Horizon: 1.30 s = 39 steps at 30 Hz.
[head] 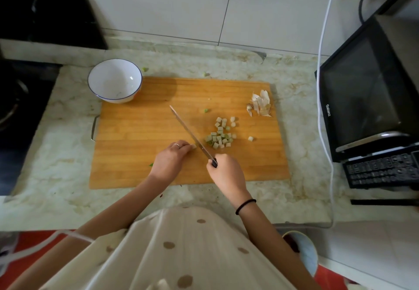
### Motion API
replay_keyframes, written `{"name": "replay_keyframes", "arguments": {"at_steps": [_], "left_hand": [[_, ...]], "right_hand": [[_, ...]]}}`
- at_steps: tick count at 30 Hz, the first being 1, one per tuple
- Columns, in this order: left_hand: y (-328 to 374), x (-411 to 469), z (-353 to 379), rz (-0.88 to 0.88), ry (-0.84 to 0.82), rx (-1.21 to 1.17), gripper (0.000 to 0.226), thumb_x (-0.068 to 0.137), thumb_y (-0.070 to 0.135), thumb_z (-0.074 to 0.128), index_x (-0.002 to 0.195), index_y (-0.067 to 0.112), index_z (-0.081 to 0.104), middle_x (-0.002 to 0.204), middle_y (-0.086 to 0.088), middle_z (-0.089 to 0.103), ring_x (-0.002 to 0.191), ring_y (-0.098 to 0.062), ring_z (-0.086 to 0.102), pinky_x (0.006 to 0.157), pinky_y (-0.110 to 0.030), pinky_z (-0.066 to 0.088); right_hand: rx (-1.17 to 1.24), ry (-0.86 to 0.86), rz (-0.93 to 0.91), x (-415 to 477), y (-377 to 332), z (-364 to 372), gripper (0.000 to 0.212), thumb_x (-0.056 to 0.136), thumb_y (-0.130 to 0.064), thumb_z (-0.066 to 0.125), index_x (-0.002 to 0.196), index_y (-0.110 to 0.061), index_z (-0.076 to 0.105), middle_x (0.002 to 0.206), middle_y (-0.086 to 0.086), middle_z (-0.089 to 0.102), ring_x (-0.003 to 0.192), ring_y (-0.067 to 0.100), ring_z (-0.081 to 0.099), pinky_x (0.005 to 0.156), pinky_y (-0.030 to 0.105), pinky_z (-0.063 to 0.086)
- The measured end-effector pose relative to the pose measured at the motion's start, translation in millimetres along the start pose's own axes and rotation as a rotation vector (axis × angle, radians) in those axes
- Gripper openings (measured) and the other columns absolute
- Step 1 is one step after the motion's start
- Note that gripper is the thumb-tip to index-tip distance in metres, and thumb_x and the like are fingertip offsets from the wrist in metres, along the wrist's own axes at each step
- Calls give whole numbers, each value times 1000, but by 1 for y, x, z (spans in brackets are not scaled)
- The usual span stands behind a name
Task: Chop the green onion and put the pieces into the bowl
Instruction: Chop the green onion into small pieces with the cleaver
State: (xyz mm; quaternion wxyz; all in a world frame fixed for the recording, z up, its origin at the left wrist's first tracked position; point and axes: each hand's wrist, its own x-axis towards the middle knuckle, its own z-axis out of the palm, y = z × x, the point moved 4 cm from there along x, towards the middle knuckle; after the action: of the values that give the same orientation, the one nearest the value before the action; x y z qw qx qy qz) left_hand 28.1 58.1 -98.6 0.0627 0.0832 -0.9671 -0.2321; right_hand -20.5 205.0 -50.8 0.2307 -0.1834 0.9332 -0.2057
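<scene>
A wooden cutting board (140,131) lies on the counter. My right hand (223,165) grips the dark handle of a long knife (189,132), whose blade runs up and to the left over the board. My left hand (172,155) pinches a short stub of green onion (193,146) right against the blade. A pile of several pale green chopped pieces (221,134) lies just right of the blade. A white bowl with a blue rim (115,80) stands empty at the board's far left corner.
Peeled onion skins (260,104) lie at the board's far right corner. A black microwave (362,90) with a white cable (323,85) stands at the right. A dark stove (20,99) borders the counter's left side. Stray green bits lie near the bowl.
</scene>
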Motion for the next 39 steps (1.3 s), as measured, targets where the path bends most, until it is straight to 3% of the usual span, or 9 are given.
{"name": "replay_keyframes", "arguments": {"at_steps": [11, 17, 21, 23, 25, 28, 32, 36, 39], "left_hand": [[-1, -1, -1, 17, 20, 4, 31, 68, -8, 68, 92, 11, 71, 96, -6, 67, 69, -27, 65, 36, -27, 45], [-2, -1, 2, 48, 68, 6, 30, 77, 7, 43, 89, 11, 70, 98, -3, 67, 73, -26, 64, 36, -27, 46], [-3, -1, 5, 39, 71, 8, 37, 76, 14, 36, 91, 12, 70, 100, -2, 67, 79, -25, 64, 38, -27, 48], [-3, -1, 7, 23, 60, 11, 39, 75, 15, 35, 93, 12, 70, 101, -2, 67, 80, -25, 64, 39, -26, 47], [-3, 0, 7, 10, 61, 16, 39, 75, 15, 36, 92, 12, 71, 101, -2, 67, 79, -25, 64, 40, -26, 47], [-3, 0, 8, 0, 47, 9, 26, 77, 9, 51, 92, 13, 71, 100, -3, 67, 81, -26, 64, 42, -27, 49], [-3, -1, 8, -17, 35, -25, 25, 71, -1, 72, 91, 14, 71, 96, -3, 67, 78, -25, 64, 42, -28, 50], [-3, 0, 7, -18, 27, 18, 29, 69, -4, 72, 91, 15, 71, 96, -2, 68, 76, -24, 65, 39, -27, 48], [-1, -3, 3, -6, 58, 77, 34, 70, -8, 60, 92, 14, 72, 94, -1, 69, 72, -23, 65, 37, -24, 46]], "right_hand": [[-163, -34, -47, -8, -6, 11, 41, 93, -19, 47, 57, -22, 29, 53, -8, 35, 45, 9, 36, 41, 21, 20], [-167, -47, -51, -6, -7, 13, 40, 94, -18, 46, 57, -22, 29, 55, -7, 33, 57, 19, 43, 42, 21, 19], [-140, -54, -8, -2, -7, 19, 31, 94, -17, 47, 64, -16, 39, 56, -7, 34, 61, 20, 46, 42, 21, 22], [-100, -58, 20, 1, -10, 22, 32, 94, -17, 48, 63, -16, 39, 58, -5, 39, 62, 21, 48, 43, 23, 25], [-99, -61, 22, 7, -18, 22, 22, 94, -17, 48, 73, -11, 50, 67, 3, 52, 66, 25, 53, 50, 27, 32], [-59, -57, 24, 22, -25, 23, 19, 93, -17, 49, 87, -4, 61, 84, 13, 65, 77, 29, 63, 56, 29, 36], [1, -59, 8, 35, -31, 26, 21, 92, -16, 49, 85, -2, 63, 80, 15, 66, 75, 32, 64, 55, 30, 43], [31, -75, -5, 36, -29, 26, 22, 92, -15, 49, 72, -8, 53, 59, 1, 48, 62, 25, 54, 50, 28, 37], [91, -73, 10, 37, -24, 20, 37, 91, -14, 49, 56, -18, 37, 53, -3, 39, 50, 15, 42, 43, 23, 26]]}}
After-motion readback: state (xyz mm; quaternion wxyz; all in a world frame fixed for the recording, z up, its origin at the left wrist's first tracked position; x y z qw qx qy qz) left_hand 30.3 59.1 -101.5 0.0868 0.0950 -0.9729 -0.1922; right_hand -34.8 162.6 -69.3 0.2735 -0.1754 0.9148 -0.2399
